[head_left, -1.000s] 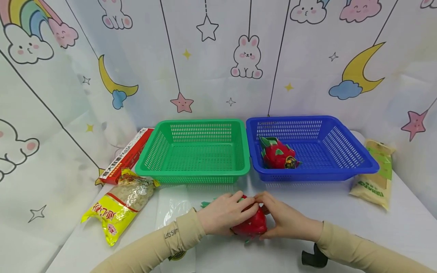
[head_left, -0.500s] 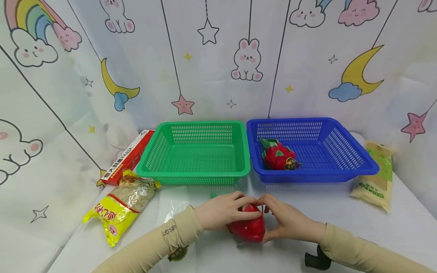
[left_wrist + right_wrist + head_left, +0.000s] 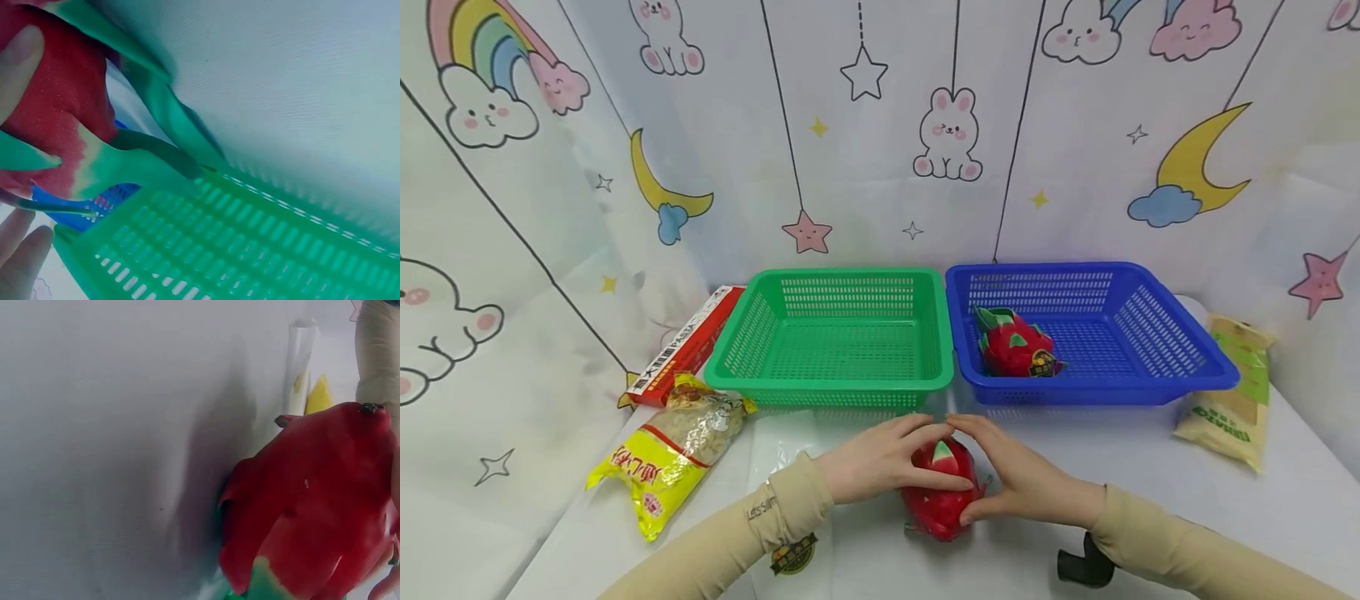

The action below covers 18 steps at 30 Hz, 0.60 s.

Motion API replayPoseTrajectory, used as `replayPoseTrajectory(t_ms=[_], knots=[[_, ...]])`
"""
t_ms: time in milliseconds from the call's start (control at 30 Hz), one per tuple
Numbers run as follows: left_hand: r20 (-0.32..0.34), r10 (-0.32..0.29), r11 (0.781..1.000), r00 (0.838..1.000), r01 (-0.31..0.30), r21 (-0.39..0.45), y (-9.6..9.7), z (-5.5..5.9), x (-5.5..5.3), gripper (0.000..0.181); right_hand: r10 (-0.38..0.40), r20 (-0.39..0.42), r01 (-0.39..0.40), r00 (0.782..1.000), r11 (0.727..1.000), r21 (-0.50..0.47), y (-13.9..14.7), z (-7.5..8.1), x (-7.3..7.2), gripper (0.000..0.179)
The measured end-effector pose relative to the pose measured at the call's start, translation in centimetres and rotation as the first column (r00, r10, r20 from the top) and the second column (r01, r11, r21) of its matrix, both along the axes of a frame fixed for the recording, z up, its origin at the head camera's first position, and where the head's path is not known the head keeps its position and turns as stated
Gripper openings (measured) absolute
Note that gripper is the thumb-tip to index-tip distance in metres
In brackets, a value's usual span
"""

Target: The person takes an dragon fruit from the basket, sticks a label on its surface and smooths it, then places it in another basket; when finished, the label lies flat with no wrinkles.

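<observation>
A red dragon fruit (image 3: 942,510) with green-tipped scales is between both hands on the white table, in front of the baskets. My left hand (image 3: 880,458) grips it from the left, its fingers curved over the top and across the front. From the right, my right hand (image 3: 1026,479) holds it with the thumb low at the front and the fingers at the back. Long green scales (image 3: 156,106) stick out from the fruit in the left wrist view. The right wrist view shows its smooth red side (image 3: 312,500) close over the table.
Behind stand a green basket (image 3: 842,385) and a blue basket (image 3: 1097,388); another dragon fruit (image 3: 1015,346) lies in the blue one. Left are a red pasta box (image 3: 688,346), a yellow bag (image 3: 673,454) and a clear plastic bag (image 3: 786,433). A beige packet (image 3: 1228,400) lies right.
The dragon fruit has turned between the hands; a green-white scale now shows on top and the leafy end at the left is hidden. Both hands have shifted their fingers around it.
</observation>
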<state>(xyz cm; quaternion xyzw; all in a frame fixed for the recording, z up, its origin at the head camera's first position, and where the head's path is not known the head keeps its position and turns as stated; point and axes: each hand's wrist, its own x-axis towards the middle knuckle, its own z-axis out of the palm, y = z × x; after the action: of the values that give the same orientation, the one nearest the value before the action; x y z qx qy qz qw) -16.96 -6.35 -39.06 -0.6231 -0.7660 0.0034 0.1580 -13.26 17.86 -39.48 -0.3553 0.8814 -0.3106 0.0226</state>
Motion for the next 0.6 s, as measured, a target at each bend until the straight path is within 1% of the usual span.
replayPoseTrajectory(t_ms=[133,200,267,300,367,433,500,533,567,600], knots=[[0.026,-0.015,0.999,1.0,0.014,0.052,-1.0,0.1,0.1,0.058,0.03,0.071,-0.031,0.997,0.999,0.014,-0.4,0.1,-0.2,0.1],[0.031,0.001,0.997,1.0,-0.004,0.081,-1.9,0.1,0.3,0.06,0.051,0.108,-0.054,0.993,0.998,0.021,-0.6,0.0,-0.3,0.099],[0.04,0.052,0.992,0.998,-0.056,0.109,-3.1,0.1,0.6,0.062,0.069,0.129,-0.073,0.989,0.997,0.026,-0.7,-0.1,-0.4,0.096],[0.048,0.088,0.988,0.995,-0.093,0.122,-3.7,0.0,0.7,0.062,0.073,0.144,-0.077,0.987,0.997,0.022,-0.7,-0.2,-0.4,0.095],[0.062,0.176,0.973,0.982,-0.183,0.141,-5.3,-0.4,1.1,0.062,0.072,0.17,-0.075,0.983,0.997,0.011,-0.7,-0.3,-0.5,0.094],[0.093,0.262,0.949,0.96,-0.274,0.153,-6.9,-0.8,1.4,0.058,0.067,0.187,-0.069,0.98,0.998,0.005,-0.7,-0.3,-0.6,0.093],[0.127,0.35,0.92,0.928,-0.366,0.142,-8.5,-1.4,1.9,0.054,0.061,0.204,-0.063,0.977,0.998,0.001,-0.7,-0.2,-0.7,0.092],[0.142,0.395,0.901,0.907,-0.413,0.13,-9.3,-1.7,2.2,0.053,0.061,0.207,-0.063,0.976,0.998,0.002,-0.7,-0.2,-0.7,0.092],[0.163,0.444,0.879,0.881,-0.463,0.111,-9.9,-2.0,2.6,0.052,0.061,0.208,-0.063,0.976,0.998,0.005,-0.7,-0.2,-0.7,0.092],[0.184,0.493,0.853,0.85,-0.514,0.089,-10.5,-2.2,3.0,0.052,0.061,0.213,-0.063,0.975,0.998,0.005,-0.7,-0.2,-0.7,0.092]])
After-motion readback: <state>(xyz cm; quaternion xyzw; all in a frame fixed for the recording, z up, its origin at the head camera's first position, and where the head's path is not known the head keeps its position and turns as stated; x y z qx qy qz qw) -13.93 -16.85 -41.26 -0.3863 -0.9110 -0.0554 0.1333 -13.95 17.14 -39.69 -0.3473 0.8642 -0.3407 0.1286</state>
